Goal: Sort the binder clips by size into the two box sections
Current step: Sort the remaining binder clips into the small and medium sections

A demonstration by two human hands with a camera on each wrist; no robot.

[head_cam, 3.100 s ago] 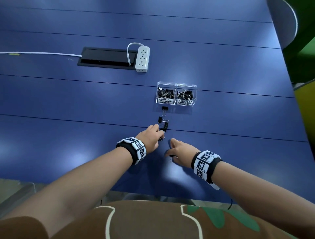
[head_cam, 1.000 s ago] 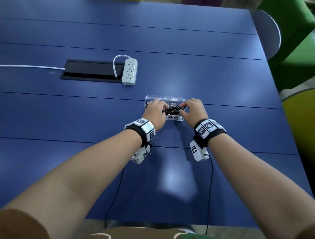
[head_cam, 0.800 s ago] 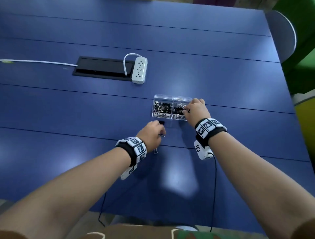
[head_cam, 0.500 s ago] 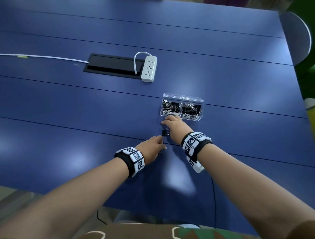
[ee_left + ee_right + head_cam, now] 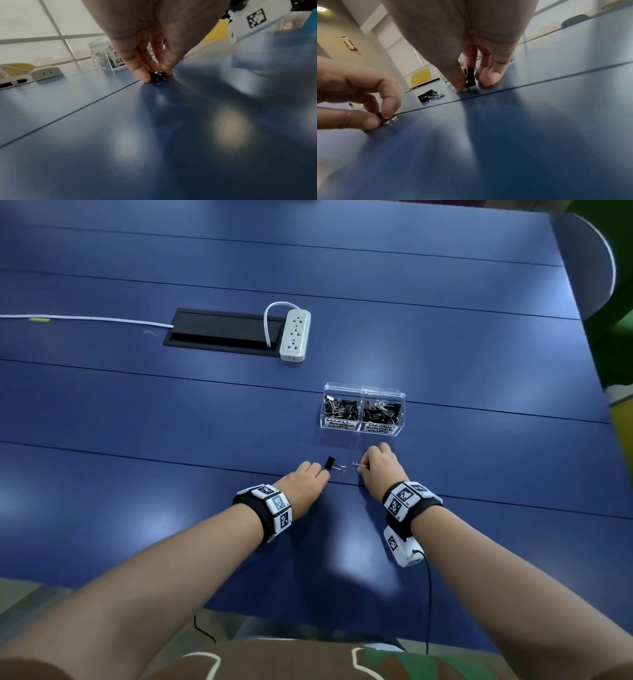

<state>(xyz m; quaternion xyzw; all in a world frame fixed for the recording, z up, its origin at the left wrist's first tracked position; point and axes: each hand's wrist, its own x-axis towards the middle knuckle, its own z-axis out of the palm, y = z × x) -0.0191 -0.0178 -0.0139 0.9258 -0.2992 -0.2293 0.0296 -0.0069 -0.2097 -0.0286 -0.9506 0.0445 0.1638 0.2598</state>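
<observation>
A clear two-section box [image 5: 363, 428] stands on the blue table, labelled small on the left and medium on the right, with black clips in both sections. Just in front of it my left hand [image 5: 320, 474] pinches a small black binder clip [image 5: 156, 76] against the tabletop. In the head view that clip is hidden under the fingers. My right hand [image 5: 364, 467] pinches another black clip [image 5: 470, 77] held on edge, its silver handle [image 5: 357, 463] sticking out to the left. One loose clip [image 5: 331, 463] lies flat between the two hands.
A white power strip [image 5: 295, 337] and a black cable recess [image 5: 219, 332] lie farther back on the left. A grey chair back [image 5: 589, 258] stands at the table's far right corner. The table's near edge [image 5: 308, 614] runs just below my forearms.
Both hands came back from the box to the loose clips in front of it. Each now pinches one clip; one clip stays on the table between them.
</observation>
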